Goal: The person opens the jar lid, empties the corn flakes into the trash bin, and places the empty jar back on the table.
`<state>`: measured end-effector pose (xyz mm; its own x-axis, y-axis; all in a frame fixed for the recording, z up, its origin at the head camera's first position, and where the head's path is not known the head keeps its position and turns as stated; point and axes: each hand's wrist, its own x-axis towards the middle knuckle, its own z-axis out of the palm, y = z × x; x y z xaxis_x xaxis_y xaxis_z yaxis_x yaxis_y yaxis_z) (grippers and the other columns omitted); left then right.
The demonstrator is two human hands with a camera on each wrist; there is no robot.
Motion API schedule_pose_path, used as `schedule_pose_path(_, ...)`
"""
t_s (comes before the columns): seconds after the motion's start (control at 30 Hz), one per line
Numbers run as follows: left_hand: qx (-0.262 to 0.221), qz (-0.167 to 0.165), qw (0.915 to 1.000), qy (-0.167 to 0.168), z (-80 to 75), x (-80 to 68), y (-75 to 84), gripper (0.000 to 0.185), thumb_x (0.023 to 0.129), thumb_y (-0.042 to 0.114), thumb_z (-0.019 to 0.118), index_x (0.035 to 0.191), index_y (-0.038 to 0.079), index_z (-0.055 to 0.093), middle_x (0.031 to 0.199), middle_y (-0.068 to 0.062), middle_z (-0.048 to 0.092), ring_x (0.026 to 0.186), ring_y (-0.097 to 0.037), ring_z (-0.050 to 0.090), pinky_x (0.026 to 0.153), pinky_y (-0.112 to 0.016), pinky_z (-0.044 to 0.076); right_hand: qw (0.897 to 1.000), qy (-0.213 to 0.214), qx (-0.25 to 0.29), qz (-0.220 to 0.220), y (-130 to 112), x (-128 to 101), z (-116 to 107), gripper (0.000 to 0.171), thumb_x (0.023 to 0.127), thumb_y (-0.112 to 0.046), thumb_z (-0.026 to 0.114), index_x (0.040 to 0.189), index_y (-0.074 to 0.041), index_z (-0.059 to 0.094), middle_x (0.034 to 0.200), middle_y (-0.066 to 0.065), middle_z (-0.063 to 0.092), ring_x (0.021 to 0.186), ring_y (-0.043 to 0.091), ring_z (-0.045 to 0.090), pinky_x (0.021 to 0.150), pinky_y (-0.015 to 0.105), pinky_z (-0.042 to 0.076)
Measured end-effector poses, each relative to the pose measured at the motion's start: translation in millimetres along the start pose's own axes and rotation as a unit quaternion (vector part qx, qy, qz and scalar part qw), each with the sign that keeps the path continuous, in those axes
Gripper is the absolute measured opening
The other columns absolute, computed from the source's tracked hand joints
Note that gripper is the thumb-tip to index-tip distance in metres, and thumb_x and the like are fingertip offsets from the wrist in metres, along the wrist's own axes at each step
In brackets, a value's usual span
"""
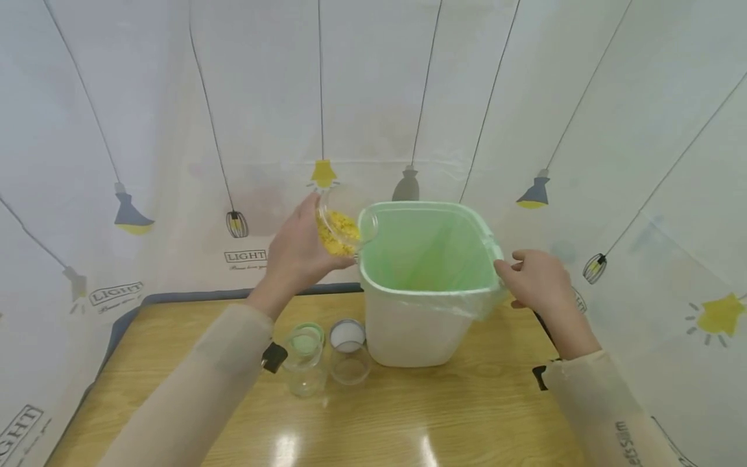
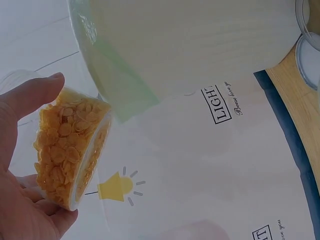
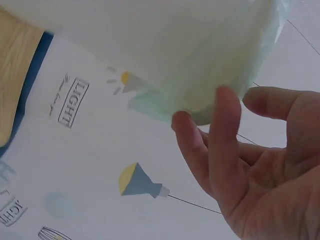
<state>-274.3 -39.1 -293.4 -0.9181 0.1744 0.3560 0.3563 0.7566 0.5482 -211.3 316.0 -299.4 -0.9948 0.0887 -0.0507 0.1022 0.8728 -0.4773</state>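
My left hand [image 1: 300, 243] grips a clear plastic jar [image 2: 75, 145] partly filled with yellow corn flakes [image 1: 338, 233]. The jar is tilted and held beside the left rim of a white trash can [image 1: 408, 331]. A thin green bag [image 1: 432, 250] lines the can and folds over its rim. Across the can, my right hand [image 1: 539, 279] holds the right rim, thumb and fingertips at the lined edge in the right wrist view. The bottom of the can's inside is not clearly visible.
Left of the can on the wooden table [image 1: 467, 415] stand a clear container [image 1: 306, 379] and another clear container [image 1: 350, 370]. A green lid [image 1: 306, 337] and a white lid [image 1: 347, 334] lie behind them. Lamp-patterned sheeting [image 1: 262, 97] surrounds the table's back and sides.
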Motion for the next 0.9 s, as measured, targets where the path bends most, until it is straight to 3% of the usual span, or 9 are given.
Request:
schedule_pose_path(0.13, 0.017, 0.002, 0.9998, -0.001, 1.3, 3.0, 2.4, 0.112, 0.059, 0.051, 0.088, 0.148, 0.017, 0.03, 0.136, -0.003, 0.052, 0.119, -0.024, 0.053, 0.097, -0.048, 0.051, 0.997, -0.021, 0.076, -0.004, -2, 2, 5, 0.052, 0.098, -0.029, 0.045, 0.134, 0.008, 0.048, 0.125, 0.033, 0.058, 0.071, 0.023, 0.074, 0.077, 0.042, 0.062)
schedule_pose_path(0.23, 0.035, 0.004, 0.9994, 0.001, 3.3, 5.8, 4.3, 0.112, 0.058, 0.05, 0.089, 0.147, 0.016, 0.031, 0.13, -0.003, 0.054, 0.113, -0.022, 0.055, 0.094, -0.045, 0.052, 0.992, -0.021, 0.122, 0.005, -1, 3, 9, 0.043, 0.095, -0.021, 0.046, 0.126, 0.007, 0.053, 0.117, 0.03, 0.061, 0.079, 0.023, 0.072, 0.068, 0.033, 0.063)
schedule_pose_path(0.37, 0.062, 0.017, 0.9979, 0.014, 5.9, 8.8, 7.3, 0.111, 0.057, 0.048, 0.091, 0.145, 0.014, 0.033, 0.125, -0.003, 0.056, 0.107, -0.022, 0.055, 0.091, -0.042, 0.053, 0.985, -0.033, 0.169, 0.017, 1, 5, 13, 0.051, 0.097, -0.019, 0.045, 0.14, 0.008, 0.041, 0.131, 0.032, 0.054, 0.098, 0.032, 0.069, 0.075, 0.034, 0.062)
schedule_pose_path(0.5, 0.088, 0.032, 0.9953, 0.024, 8.3, 10.9, 10.7, 0.11, 0.057, 0.04, 0.092, 0.145, 0.013, 0.033, 0.132, -0.007, 0.053, 0.113, -0.025, 0.054, 0.097, -0.043, 0.051, 0.975, -0.047, 0.216, 0.026, 1, 7, 15, 0.056, 0.099, -0.018, 0.044, 0.147, 0.01, 0.03, 0.141, 0.033, 0.045, 0.114, 0.04, 0.061, 0.084, 0.038, 0.06)
schedule_pose_path(0.67, 0.122, 0.052, 0.9909, 0.024, 10.5, 12.9, 15.3, 0.11, 0.06, 0.034, 0.09, 0.148, 0.009, 0.029, 0.145, -0.013, 0.046, 0.13, -0.03, 0.047, 0.113, -0.043, 0.041, 0.968, -0.048, 0.246, 0.031, 2, 8, 18, 0.056, 0.1, -0.016, 0.042, 0.148, 0.009, 0.027, 0.144, 0.031, 0.044, 0.119, 0.041, 0.057, 0.085, 0.036, 0.06)
schedule_pose_path(0.9, 0.144, 0.075, 0.9863, 0.028, 11.9, 13.6, 19.9, 0.105, 0.06, 0.033, 0.091, 0.144, 0.007, 0.032, 0.143, -0.013, 0.046, 0.132, -0.029, 0.045, 0.117, -0.039, 0.036, 0.965, -0.048, 0.255, 0.031, 3, 10, 21, 0.056, 0.099, -0.014, 0.038, 0.149, 0.008, 0.025, 0.144, 0.032, 0.042, 0.118, 0.04, 0.057, 0.082, 0.035, 0.061)
